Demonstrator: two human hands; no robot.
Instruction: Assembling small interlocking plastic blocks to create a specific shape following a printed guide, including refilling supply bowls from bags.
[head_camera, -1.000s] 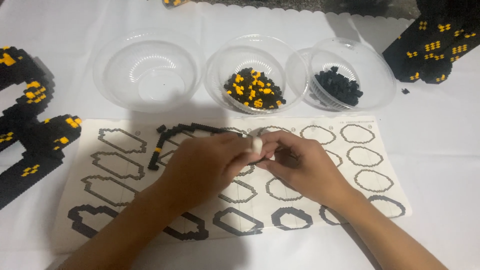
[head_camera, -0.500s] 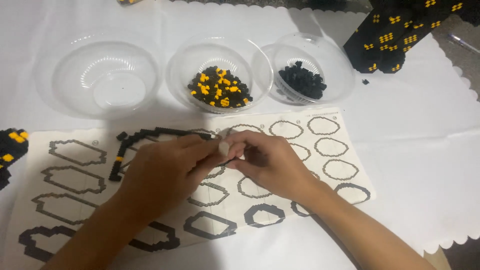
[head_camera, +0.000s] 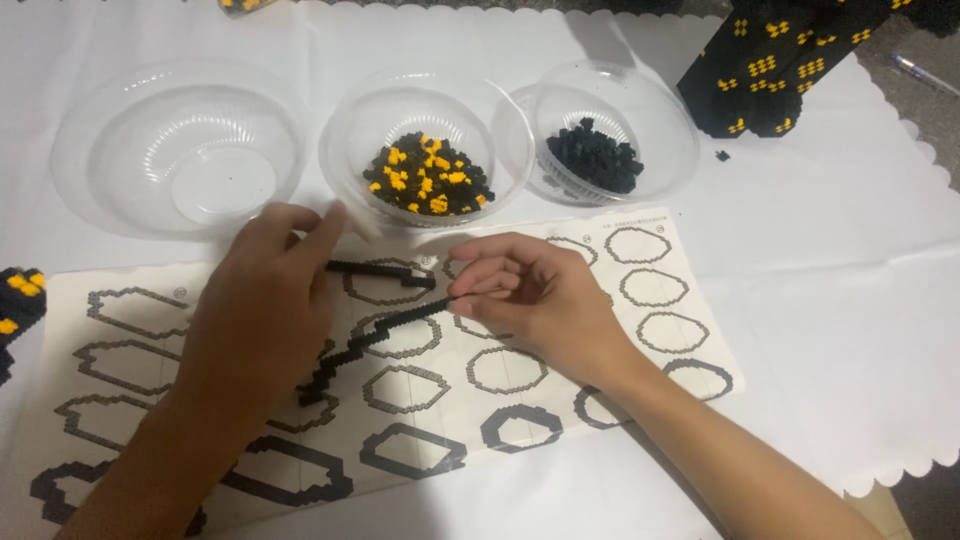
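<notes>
**Both hands on a thin chain of black bricks over the pattern sheet**

So the table (head_camera: 850, 260) has a white scallop-edged cover on it, and most of the near half is taken up by a big pattern sheet (head_camera: 690, 370) printed with rows of ring outlines; along the far edge sit three clear plastic bowls: an empty bowl (head_camera: 180, 145) towards the far left, a middle bowl (head_camera: 425, 145) with mixed black and yellow bricks, and a smaller bowl (head_camera: 612, 130) with all-black bricks just beside it; a built black-and-yellow model (head_camera: 775, 60) stands at the far right corner; the left hand (head_camera: 260, 320) lies over the left-middle of the sheet, fingers curled, thumb up, pinching one end of the black brick strip (head_camera: 385, 325); the right hand (head_camera: 535, 300) pinches the other end between fingertips; the strip itself runs bent across the middle of the sheet, between the two hands.
</notes>
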